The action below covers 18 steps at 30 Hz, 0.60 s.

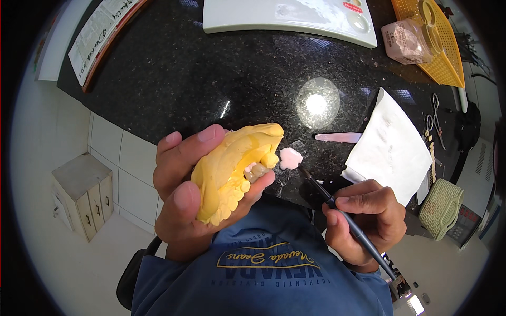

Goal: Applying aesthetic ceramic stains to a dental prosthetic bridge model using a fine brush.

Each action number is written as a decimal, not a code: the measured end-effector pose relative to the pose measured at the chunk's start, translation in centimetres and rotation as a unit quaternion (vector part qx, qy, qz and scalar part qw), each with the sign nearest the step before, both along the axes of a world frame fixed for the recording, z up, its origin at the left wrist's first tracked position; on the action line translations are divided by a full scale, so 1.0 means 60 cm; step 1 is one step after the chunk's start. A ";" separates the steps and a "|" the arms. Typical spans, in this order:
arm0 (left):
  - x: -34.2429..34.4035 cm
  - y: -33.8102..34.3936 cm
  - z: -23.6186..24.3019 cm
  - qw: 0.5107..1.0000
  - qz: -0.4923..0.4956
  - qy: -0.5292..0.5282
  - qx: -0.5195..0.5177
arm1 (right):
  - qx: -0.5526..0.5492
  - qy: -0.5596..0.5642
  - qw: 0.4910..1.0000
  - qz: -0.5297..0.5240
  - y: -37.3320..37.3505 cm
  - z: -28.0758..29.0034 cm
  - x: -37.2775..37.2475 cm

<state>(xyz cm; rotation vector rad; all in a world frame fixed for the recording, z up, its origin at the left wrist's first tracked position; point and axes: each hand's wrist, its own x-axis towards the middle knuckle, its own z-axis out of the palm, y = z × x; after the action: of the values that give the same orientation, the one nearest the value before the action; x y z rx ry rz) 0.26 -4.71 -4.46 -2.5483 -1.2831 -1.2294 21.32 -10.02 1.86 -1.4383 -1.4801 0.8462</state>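
A yellow plaster dental model (pixel 240 163) is gripped by my left hand (pixel 179 205), its fingers and thumb wrapped round it. Greyish-brown crowns (pixel 257 173) sit in the row of teeth, with a bit of pink material beside them. One fingertip of that hand rests just under the crowns. In my right hand (pixel 371 218) is a slim dark-handled brush (pixel 320 189), pinched between thumb and fingers. Its tip is at the lower right edge of a small pale-pink patch of paste (pixel 290 158) on the black counter, or touching it; I cannot tell which.
Right of the paste lie a pink spatula-like strip (pixel 337 137) and a folded white tissue (pixel 392 150). Scissor-handled forceps (pixel 435 122) lie beyond. Farther back are a white palette (pixel 284 18), a pink-filled jar (pixel 405 43) and a yellow basket (pixel 450 66). A green basket (pixel 441 209) stands right.
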 end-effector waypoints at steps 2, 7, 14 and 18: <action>-0.002 0.001 -0.001 1.000 -0.015 -0.010 0.001 | 0.000 -0.002 1.000 0.002 0.001 0.000 0.000; 0.002 -0.007 -0.002 1.000 0.015 -0.018 -0.008 | 0.023 -0.012 0.999 0.020 0.004 -0.001 0.000; 0.011 -0.008 0.006 0.997 -0.024 -0.073 -0.005 | 0.049 0.066 0.995 0.048 -0.006 0.014 -0.002; 0.027 -0.009 0.002 0.990 -0.030 -0.139 0.017 | 0.104 0.078 0.987 0.090 0.004 0.012 -0.011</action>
<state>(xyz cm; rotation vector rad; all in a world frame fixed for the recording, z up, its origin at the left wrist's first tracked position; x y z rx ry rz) 1.89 -5.25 -4.35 -2.4758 -1.2215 -1.6524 20.64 -9.76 2.57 -1.0728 -1.5456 0.8643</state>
